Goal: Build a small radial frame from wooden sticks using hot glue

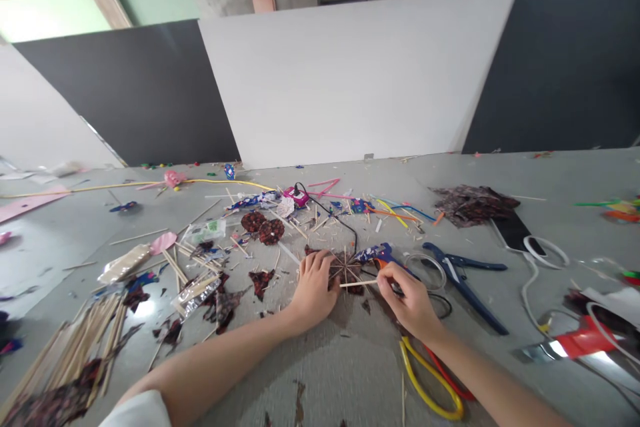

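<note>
My left hand [316,288] lies over the left edge of a dark, patterned cloth piece [353,268], fingers spread and slightly bent on it. Thin wooden sticks radiate from the middle of this cloth like spokes. My right hand [406,297] pinches one end of a pale wooden stick [358,283]; its other end reaches left across the cloth's near edge, close to my left thumb. Just beyond my right hand lies a glue gun [377,253] with a blue patterned body and orange part. Two round dark patterned discs [271,231] rest farther left.
Blue cutters [465,280], yellow-handled scissors [433,383] and a red-handled tool [585,339] lie right. A phone [515,232] sits beside crumpled dark cloth [473,205]. Bundled sticks [83,340] and scraps spread left. A pink power socket [297,197] stands behind; a white panel [360,80] borders the table.
</note>
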The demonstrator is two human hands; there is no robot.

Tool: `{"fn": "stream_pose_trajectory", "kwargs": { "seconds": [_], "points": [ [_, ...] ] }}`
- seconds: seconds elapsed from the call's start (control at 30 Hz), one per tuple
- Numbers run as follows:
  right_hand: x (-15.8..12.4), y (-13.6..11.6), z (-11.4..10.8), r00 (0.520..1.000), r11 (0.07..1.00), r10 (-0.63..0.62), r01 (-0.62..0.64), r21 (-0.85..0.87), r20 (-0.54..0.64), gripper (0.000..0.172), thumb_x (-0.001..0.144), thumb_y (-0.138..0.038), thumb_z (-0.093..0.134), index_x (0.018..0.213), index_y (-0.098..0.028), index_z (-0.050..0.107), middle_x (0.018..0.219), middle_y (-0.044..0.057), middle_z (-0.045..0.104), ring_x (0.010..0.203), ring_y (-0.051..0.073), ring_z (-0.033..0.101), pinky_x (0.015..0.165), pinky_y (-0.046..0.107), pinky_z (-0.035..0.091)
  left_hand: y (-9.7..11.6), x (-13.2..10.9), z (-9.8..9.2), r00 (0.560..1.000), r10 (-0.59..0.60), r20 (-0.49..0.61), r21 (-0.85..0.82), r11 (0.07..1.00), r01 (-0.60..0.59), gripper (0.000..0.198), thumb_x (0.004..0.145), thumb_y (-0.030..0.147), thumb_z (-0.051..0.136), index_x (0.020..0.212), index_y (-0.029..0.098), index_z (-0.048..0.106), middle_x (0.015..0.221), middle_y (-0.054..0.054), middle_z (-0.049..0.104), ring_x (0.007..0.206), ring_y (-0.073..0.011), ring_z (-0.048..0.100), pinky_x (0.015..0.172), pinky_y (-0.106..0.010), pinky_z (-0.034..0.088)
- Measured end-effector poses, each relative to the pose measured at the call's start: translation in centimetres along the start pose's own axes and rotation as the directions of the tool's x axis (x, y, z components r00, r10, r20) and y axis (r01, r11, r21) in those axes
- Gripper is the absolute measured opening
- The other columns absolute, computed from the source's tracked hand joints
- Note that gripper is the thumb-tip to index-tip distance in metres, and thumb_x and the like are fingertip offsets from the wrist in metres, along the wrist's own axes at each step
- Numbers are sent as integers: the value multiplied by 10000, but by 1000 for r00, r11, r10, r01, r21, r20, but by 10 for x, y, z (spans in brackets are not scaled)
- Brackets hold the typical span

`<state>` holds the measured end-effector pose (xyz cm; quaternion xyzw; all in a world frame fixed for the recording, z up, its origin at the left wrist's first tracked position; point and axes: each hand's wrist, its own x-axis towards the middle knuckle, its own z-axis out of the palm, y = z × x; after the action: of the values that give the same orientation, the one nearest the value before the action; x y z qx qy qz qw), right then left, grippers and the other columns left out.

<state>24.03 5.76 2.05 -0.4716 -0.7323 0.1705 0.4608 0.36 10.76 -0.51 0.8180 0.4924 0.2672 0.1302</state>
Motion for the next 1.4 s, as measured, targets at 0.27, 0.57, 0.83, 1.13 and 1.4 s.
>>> {"fn": "stream_pose_trajectory", "kwargs": {
  "seconds": [0.27,0.57,0.83,1.13,1.4],
  "points": [
    [2,0,-1,1000,1000,1,-1,-13,-4,176,1063,-278,542,900,-236,595,809,-10,604,731,162,597,720,276,463,-1,0,0,998,-11,60,-9,1000,12,528,968,173,528,1494,187,485,1618,-120,490,1489,-325,374,1253,-557,331],
    [1,2,-1,1000,1000,0,0,-26,1,170,1063,-286,547,904,-240,585,814,-10,598,729,164,592,713,282,455,-2,8,-3,997,-64,31,-156,985,68,522,857,90,546,1360,227,568,1491,-86,596,1399,-286,461,1203,-504,377],
    [2,0,0,1000,1000,-5,4,-27,-15,196,1062,-314,546,889,-237,592,812,3,610,747,174,601,725,289,463,-3,7,-4,998,-22,67,-124,992,30,549,878,97,532,1409,231,561,1589,-68,533,1466,-286,401,1245,-512,331],
    [1,-1,-2,996,993,83,-80,-82,35,474,1082,-477,493,677,-242,563,604,-15,573,553,155,552,620,287,449,-1,4,-4,996,-62,62,-79,995,67,575,903,120,515,1471,211,514,1603,-102,508,1493,-308,383,1250,-535,342],
    [1,13,4,978,964,166,-188,-187,-129,443,1101,-501,436,782,-251,615,687,31,691,630,214,659,668,330,466,-2,3,-4,997,-40,71,-84,995,46,536,911,133,506,1441,205,512,1585,-102,526,1468,-304,395,1242,-521,342]
  ]
}}
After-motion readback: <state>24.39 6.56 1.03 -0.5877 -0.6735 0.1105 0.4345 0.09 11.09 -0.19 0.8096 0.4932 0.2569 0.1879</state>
